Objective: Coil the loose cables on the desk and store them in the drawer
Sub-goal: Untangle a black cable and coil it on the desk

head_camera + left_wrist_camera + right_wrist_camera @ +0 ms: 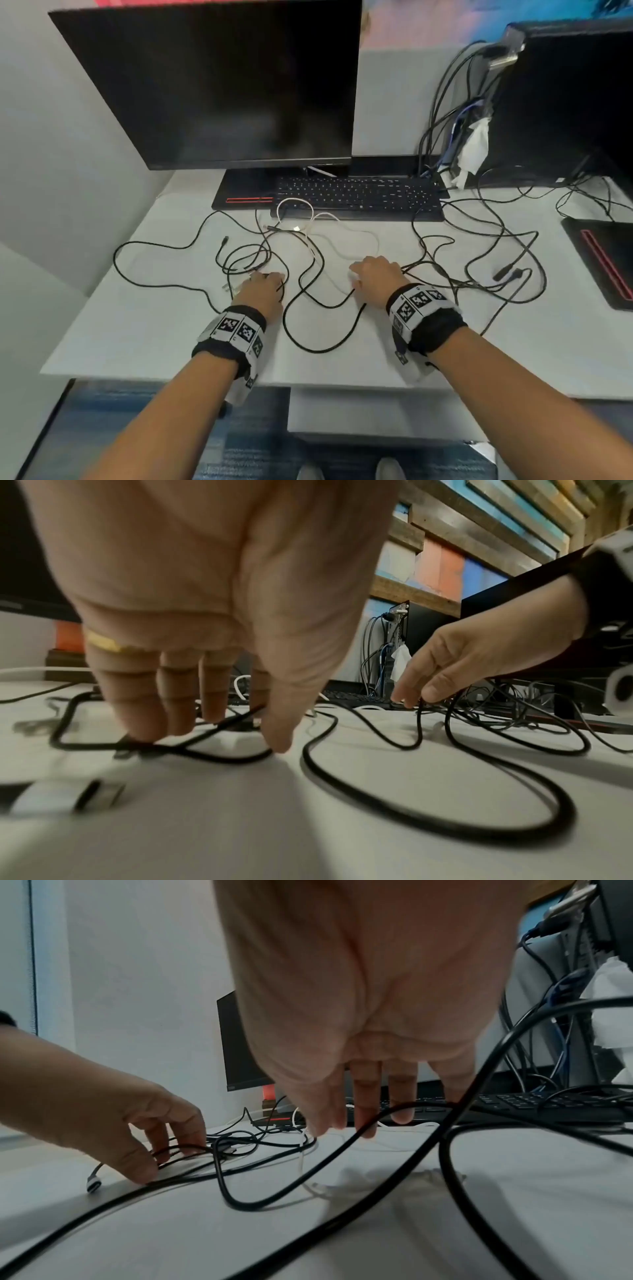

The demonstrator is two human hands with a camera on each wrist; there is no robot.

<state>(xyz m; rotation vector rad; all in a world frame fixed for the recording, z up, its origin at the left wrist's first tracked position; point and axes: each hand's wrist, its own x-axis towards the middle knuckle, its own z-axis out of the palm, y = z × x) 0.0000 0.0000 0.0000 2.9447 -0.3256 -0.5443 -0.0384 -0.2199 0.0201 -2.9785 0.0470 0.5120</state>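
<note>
Head view: black cables [301,291] and a white cable [318,219] sprawl tangled across the white counter [137,329] before the keyboard [356,197]. The left hand [262,289] reaches fingers-down into the black loops, its grip released; the right hand [375,277] likewise, fingertips [402,697] touching cable.

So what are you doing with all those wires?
A person is tidying a tangle of loose black cables spread over the white desk. The left hand reaches down with its fingertips on a cable loop, and the right hand reaches into another bunch. Nothing is coiled yet. A white cable lies by the keyboard.
</note>
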